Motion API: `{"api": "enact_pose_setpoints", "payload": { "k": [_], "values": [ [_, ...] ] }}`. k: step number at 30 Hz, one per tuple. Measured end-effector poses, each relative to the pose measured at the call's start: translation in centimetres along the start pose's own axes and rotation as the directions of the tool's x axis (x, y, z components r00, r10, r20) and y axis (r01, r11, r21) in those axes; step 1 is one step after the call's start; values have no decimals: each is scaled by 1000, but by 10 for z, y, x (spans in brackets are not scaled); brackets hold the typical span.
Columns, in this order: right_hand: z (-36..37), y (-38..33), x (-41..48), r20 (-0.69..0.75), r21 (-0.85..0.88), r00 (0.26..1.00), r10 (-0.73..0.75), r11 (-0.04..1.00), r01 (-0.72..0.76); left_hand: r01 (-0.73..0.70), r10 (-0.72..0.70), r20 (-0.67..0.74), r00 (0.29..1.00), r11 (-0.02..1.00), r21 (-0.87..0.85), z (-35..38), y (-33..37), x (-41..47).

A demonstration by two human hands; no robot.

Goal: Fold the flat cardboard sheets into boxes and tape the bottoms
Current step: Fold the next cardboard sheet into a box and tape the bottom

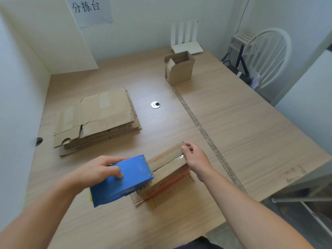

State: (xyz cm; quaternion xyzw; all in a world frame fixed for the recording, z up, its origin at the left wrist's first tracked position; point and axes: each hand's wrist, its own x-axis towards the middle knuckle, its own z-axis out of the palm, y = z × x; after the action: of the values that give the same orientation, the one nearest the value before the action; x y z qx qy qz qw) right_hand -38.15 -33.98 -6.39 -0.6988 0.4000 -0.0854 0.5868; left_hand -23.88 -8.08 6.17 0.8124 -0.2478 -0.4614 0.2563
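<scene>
Head view: I take the box (167, 184) in work as the reference point. It stands on the tabletop (233, 123) at the near edge, turned bottom up, with its two bottom flaps folded shut and a dark seam running along the middle between them. My left hand (97, 169) is wrapped round the blue tape dispenser (124, 180), fingers curled over its upper face. The dispenser's toothed edge is at the left end of the box, touching or just above the flaps; I cannot tell which. My right hand (195, 159) pinches the far right end of the box, thumb on the top flap and fingers over the end edge, holding the flaps down. A short shiny patch beside that thumb may be tape; most of the seam looks bare. The step in hand is, by my judgement, taping the bottom of this box. The next move calls for a strip laid straight along the seam from end to end, with the right hand pressing the flaps level so that the gap stays closed. The strip is then pressed down and torn off on the teeth. Beyond the box to the left lies the stack of flat cardboard sheets (100, 117), not yet folded. Well beyond it to the right stands one finished box (179, 69), top flaps open.
</scene>
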Motion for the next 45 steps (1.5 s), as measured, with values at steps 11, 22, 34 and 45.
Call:
{"api": "enact_pose_setpoints", "payload": {
  "k": [11, 22, 34, 45],
  "values": [
    [5, -12, -7, 59, -296, 997, -54, 953, 69, 22, -23, -21, 1000, 999, -25, -1, -3, 5],
    [21, -29, -19, 140, -590, 990, -8, 802, 89, 1, -1, -12, 1000, 1000, -22, -2, -6, 1],
    [26, -42, -23, 152, -645, 987, 60, 762, 53, 15, -13, 26, 1000, 994, -105, -13, -34, -19],
    [36, -50, -23, 126, -743, 986, 105, 669, 24, 74, -82, -23, 996, 963, -259, 1, -52, -27]
  ]
}}
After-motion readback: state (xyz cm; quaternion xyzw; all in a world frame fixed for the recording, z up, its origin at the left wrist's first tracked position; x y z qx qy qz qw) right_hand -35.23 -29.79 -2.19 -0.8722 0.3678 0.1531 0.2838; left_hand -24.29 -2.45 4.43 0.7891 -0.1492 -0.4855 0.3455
